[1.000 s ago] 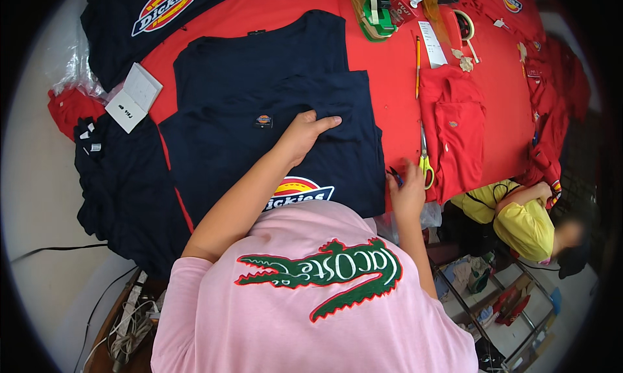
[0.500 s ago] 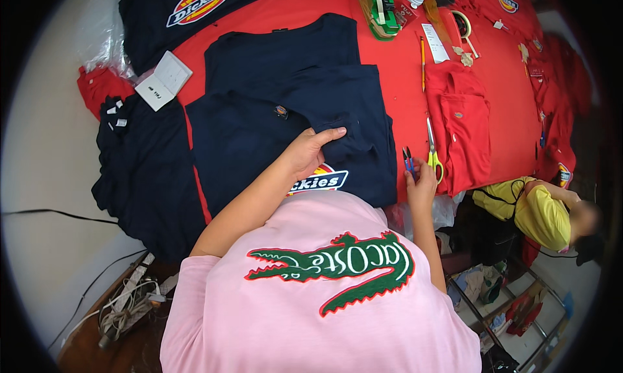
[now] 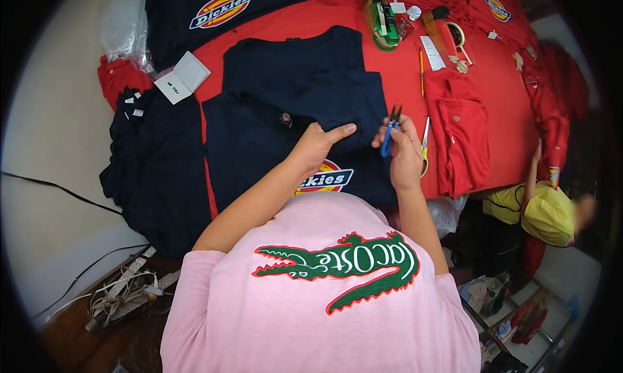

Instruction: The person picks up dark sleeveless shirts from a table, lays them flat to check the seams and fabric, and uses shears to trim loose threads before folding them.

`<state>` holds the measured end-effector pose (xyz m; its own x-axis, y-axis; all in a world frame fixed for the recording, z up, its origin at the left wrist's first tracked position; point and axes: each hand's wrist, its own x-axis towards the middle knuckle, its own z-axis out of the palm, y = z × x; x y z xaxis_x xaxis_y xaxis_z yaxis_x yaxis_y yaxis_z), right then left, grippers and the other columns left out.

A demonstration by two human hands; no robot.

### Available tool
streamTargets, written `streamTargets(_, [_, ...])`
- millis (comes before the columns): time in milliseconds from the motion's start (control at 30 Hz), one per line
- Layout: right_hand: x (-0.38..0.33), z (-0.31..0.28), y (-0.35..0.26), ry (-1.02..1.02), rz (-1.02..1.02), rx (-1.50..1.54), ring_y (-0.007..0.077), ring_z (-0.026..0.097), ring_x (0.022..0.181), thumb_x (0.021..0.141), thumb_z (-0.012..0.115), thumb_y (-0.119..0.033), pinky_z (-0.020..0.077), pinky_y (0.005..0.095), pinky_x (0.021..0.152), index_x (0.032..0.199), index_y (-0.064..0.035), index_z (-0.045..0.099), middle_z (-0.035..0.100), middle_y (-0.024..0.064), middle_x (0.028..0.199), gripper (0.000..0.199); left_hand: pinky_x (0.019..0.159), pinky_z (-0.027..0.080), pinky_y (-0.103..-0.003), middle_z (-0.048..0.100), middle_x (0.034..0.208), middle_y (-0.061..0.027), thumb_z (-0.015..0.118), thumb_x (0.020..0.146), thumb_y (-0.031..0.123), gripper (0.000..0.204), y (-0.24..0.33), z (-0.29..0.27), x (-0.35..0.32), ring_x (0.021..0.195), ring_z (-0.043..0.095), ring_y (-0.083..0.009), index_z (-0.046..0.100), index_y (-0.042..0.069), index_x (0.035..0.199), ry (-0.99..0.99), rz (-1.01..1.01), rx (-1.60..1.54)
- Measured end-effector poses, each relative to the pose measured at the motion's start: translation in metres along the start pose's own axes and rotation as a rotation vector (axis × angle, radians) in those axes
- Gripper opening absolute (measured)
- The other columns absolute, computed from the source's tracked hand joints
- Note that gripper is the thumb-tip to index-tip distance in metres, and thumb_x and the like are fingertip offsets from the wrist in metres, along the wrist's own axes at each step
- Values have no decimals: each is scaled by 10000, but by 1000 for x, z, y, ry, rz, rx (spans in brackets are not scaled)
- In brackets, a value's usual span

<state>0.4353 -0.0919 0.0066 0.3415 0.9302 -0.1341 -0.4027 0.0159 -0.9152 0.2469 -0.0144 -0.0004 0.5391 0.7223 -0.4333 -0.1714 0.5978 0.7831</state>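
A navy shirt point(image 3: 259, 136) lies spread on the red-covered table in front of me, with a colourful printed logo near my body. My left hand point(image 3: 318, 144) is closed on a fold of it, thumb lying along the top and fingers hidden beneath. Blue thread snips point(image 3: 390, 138) are held in my right hand point(image 3: 405, 153), their dark blades pointing away from me. That hand is raised over the shirt's right edge. Scissors with yellow-green handles point(image 3: 425, 155) lie just right of it, beside a folded red garment point(image 3: 458, 129).
Further navy garments point(image 3: 156, 172) are piled at left, with an open booklet point(image 3: 182, 77) by them. A green tool point(image 3: 383, 25), a pencil point(image 3: 421, 64) and a tape roll point(image 3: 458, 35) lie at the far right. A person in yellow point(image 3: 545, 211) is at the right.
My right hand has picked the snips up from beside the scissors and brought them up and left to the shirt's edge. My left hand keeps its hold on the fabric.
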Motion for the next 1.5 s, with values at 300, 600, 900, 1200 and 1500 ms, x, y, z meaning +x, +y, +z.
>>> streamTargets(300, [0,46,-19,27,-532,-989,203,677,807,873,760,-34,554,333,707,1081,-23,714,682,81,954,214,1023,503,-297,735,1215,-36,774,966,173,343,-1,-3,-2,1131,667,-136,718,16,1266,-64,173,9])
streamTargets(600, [7,44,-7,-45,-463,-935,293,700,882,938,684,8,551,358,774,1024,33,664,703,139,1003,92,1070,461,-296,707,1293,-33,741,998,180,348,-1,-11,2,1193,624,-121,704,28,1309,-175,31,-27])
streamTargets(900, [6,55,-6,-67,-236,-715,176,631,895,1009,669,-90,509,322,827,1064,45,665,679,107,949,145,1131,448,-353,689,1344,-55,741,984,122,394,-6,-11,3,1295,604,-190,659,22,1356,-171,75,-323])
streamTargets(1200, [4,56,-5,13,-403,-968,247,679,923,1029,670,-157,522,355,816,1126,20,641,694,117,973,204,1081,493,-358,695,1313,-67,731,1001,152,354,-3,-6,1,1237,637,-195,665,23,1325,-137,115,-337])
streamTargets(1500, [-22,52,5,13,-157,-611,85,622,893,1048,652,-74,498,236,808,1222,15,580,678,56,999,209,1017,501,-337,745,1133,-27,773,973,151,176,-1,-6,3,1124,665,-147,732,75,1126,-64,20,-436])
